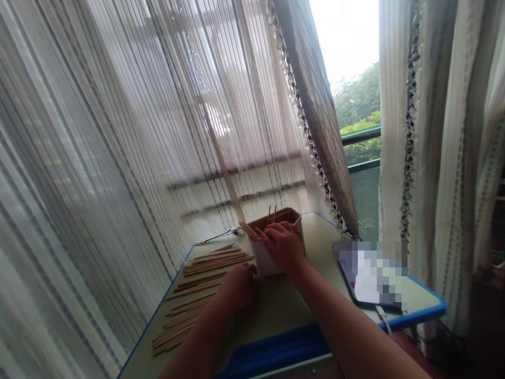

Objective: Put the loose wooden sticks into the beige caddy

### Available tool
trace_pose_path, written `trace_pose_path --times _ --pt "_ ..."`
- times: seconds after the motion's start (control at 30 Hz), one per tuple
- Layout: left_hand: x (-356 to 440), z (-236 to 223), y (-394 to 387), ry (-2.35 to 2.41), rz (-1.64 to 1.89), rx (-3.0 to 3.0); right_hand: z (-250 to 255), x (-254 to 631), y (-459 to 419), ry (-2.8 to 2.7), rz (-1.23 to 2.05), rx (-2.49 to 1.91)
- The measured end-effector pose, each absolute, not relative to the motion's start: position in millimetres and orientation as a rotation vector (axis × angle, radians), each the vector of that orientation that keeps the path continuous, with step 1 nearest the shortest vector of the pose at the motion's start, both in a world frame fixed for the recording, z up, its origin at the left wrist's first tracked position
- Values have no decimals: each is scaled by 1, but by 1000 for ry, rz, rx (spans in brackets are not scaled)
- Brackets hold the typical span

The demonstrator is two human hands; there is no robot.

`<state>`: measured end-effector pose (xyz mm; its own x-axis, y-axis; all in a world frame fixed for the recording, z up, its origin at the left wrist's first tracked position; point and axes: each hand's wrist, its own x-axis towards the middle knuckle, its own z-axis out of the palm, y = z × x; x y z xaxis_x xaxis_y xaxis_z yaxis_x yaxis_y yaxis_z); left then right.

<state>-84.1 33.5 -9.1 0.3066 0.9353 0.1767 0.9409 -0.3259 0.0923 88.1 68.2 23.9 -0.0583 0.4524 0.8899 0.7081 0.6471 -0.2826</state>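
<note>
A brown-rimmed white box (294, 217) stands on the pale green table (284, 305) with a few wooden sticks poking out of it. My right hand (284, 246) reaches over the box's near edge, fingers curled around a bundle of sticks (252, 230) that juts out to the left. My left hand (239, 287) rests closed on the table just in front of the box, beside rows of wooden sticks (197, 287) laid out flat on the left. What the left hand holds is hidden.
Sheer striped curtains hang close along the table's left and far sides. A tablet (369, 284) with a white cable lies at the right edge. A metal spoon-like tool (221, 234) lies at the back. A blue tray (276, 350) sits at the near edge.
</note>
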Motion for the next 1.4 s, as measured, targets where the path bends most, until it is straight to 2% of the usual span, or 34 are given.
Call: trace_pose_path --times 0.27,1.4 --pt "-87 -7 32 -1706 -152 -2573 25 84 67 -1702 -290 -987" --pt "-85 -11 37 -1668 -236 -2589 25 87 68 -1693 -229 -957"
